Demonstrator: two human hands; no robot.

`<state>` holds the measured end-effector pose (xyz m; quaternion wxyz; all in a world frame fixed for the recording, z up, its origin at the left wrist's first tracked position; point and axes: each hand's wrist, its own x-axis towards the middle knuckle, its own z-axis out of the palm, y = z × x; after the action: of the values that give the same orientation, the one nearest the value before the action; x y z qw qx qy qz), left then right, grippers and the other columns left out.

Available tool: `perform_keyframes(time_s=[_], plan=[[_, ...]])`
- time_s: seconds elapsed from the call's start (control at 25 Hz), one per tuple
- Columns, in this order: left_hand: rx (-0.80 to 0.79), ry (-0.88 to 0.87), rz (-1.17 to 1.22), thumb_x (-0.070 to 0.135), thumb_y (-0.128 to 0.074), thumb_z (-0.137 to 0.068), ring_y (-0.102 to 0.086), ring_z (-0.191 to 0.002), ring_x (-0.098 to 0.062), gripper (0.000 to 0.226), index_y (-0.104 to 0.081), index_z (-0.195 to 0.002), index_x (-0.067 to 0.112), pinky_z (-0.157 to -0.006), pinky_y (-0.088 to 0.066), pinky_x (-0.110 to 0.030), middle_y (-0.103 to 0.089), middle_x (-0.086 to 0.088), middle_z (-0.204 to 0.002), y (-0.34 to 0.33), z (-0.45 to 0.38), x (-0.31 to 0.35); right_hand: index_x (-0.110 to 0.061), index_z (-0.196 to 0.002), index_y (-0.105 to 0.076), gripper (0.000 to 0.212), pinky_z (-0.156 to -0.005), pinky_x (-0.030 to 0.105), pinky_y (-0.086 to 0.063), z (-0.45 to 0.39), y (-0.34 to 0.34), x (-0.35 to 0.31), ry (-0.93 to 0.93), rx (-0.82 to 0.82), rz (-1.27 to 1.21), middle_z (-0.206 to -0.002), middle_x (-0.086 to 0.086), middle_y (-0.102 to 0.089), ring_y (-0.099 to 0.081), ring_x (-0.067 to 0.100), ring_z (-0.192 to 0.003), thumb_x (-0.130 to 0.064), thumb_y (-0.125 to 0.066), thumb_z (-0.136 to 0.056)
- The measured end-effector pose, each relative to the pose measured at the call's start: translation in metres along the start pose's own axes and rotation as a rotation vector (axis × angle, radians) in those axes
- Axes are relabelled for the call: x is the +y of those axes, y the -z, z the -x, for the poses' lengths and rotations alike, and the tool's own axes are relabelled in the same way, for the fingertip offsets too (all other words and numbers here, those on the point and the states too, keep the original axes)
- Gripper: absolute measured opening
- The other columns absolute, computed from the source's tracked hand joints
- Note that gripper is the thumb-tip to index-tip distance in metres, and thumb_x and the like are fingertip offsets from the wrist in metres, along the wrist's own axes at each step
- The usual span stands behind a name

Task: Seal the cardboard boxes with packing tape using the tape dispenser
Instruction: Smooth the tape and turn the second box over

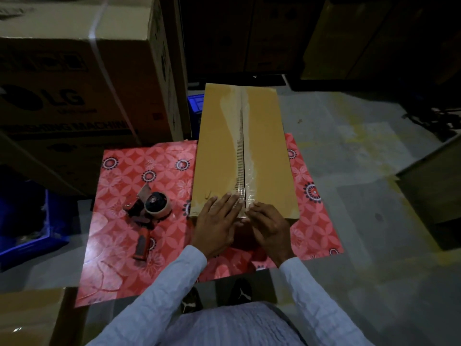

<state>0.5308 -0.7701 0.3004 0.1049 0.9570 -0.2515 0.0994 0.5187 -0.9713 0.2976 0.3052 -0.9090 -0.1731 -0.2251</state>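
Note:
A long brown cardboard box (219,151) lies on a red patterned table (129,171), its flaps closed. A strip of clear packing tape (240,136) runs along its centre seam from the far end to the near edge. My left hand (217,223) lies flat with straight fingers on the box's near end, left of the seam. My right hand (269,226) presses flat on the near edge, right of the seam. The red tape dispenser (149,211) lies on the table left of the box, held by neither hand.
A big LG carton (74,78) stands at the back left. A blue crate (30,221) sits at the left and another carton (30,318) at the bottom left. More boxes line the dark back and the right side (431,191). Grey floor lies to the right.

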Motion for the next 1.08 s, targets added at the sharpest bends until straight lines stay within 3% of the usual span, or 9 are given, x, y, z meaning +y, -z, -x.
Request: perform_keyframes(time_s=[0.12,0.28,0.4,0.52,0.64,0.84,0.96,1.08], plan=[[0.091,0.027,-0.014,0.017,-0.058,-0.078,-0.051,-0.140,-0.027,0.061,-0.064,-0.138,0.013,-0.112,-0.035,-0.051,-0.058,-0.006,-0.148,-0.013,-0.002,0.010,-0.004,-0.110,-0.076,0.028,-0.092,0.048,-0.058,0.006,-0.010,-0.005,-0.003,-0.020,0.058,-0.113,0.014,-0.074,-0.064,0.026,-0.111,0.001,-0.072,-0.083],[0.144,0.008,-0.003,0.012,-0.073,-0.070,-0.051,-0.140,-0.028,0.070,-0.062,-0.139,0.012,-0.114,-0.030,-0.051,-0.058,-0.007,-0.148,-0.011,0.001,0.009,-0.011,-0.112,-0.076,0.025,-0.092,0.043,-0.059,-0.003,0.010,0.005,-0.042,-0.100,-0.053,-0.115,0.008,-0.073,-0.067,0.021,-0.110,-0.011,-0.076,-0.087],[0.237,-0.014,0.073,0.009,-0.065,-0.075,-0.054,-0.137,-0.027,0.061,-0.066,-0.136,0.013,-0.114,-0.033,-0.052,-0.061,-0.005,-0.144,-0.014,0.009,0.008,-0.010,-0.114,-0.076,0.035,-0.093,0.037,-0.059,-0.003,0.013,0.007,0.021,-0.111,0.023,-0.117,0.009,-0.072,-0.067,0.023,-0.110,-0.001,-0.080,-0.080],[0.280,-0.027,0.188,0.012,-0.057,-0.074,-0.058,-0.134,-0.025,0.056,-0.072,-0.128,0.013,-0.107,-0.040,-0.046,-0.067,-0.003,-0.138,-0.020,0.009,0.008,-0.005,-0.112,-0.075,0.043,-0.102,0.040,-0.054,0.009,-0.003,-0.003,-0.034,-0.046,0.051,-0.116,0.012,-0.073,-0.066,0.027,-0.111,0.013,-0.076,-0.074],[0.274,-0.147,0.248,0.018,-0.061,-0.076,-0.062,-0.126,-0.017,0.047,-0.075,-0.121,0.015,-0.092,-0.043,-0.039,-0.071,0.001,-0.131,-0.019,0.003,-0.014,-0.007,-0.117,-0.074,0.048,-0.101,0.049,-0.054,0.012,-0.013,-0.015,-0.146,-0.050,0.033,-0.118,0.010,-0.072,-0.063,0.027,-0.114,0.008,-0.076,-0.072],[0.220,-0.268,0.319,0.020,-0.066,-0.091,-0.062,-0.126,-0.009,0.032,-0.075,-0.121,0.023,-0.094,-0.037,-0.036,-0.069,0.010,-0.133,0.003,-0.009,-0.093,-0.015,-0.113,-0.072,0.031,-0.084,0.036,-0.050,-0.026,-0.024,-0.053,-0.022,-0.161,0.032,-0.107,0.003,-0.071,-0.059,0.023,-0.097,-0.014,-0.076,-0.082],[0.111,-0.109,0.557,0.019,-0.074,-0.086,-0.061,-0.127,-0.006,0.028,-0.078,-0.113,0.022,-0.098,-0.042,-0.040,-0.072,0.013,-0.125,0.026,-0.020,-0.129,-0.019,-0.104,-0.073,0.020,-0.073,0.038,-0.050,-0.069,-0.033,-0.059,0.049,-0.326,-0.043,-0.095,-0.001,-0.066,-0.055,0.023,-0.088,-0.031,-0.069,-0.088],[0.296,0.216,0.899,0.016,-0.086,-0.072,-0.059,-0.130,-0.007,0.034,-0.079,-0.103,0.005,-0.102,-0.050,-0.029,-0.074,0.015,-0.116,0.050,-0.022,-0.132,-0.023,-0.112,-0.075,0.023,-0.085,0.036,-0.050,-0.124,-0.037,-0.032,0.014,-0.411,-0.217,-0.104,-0.002,-0.067,-0.059,0.020,-0.099,-0.036,-0.064,-0.096]])
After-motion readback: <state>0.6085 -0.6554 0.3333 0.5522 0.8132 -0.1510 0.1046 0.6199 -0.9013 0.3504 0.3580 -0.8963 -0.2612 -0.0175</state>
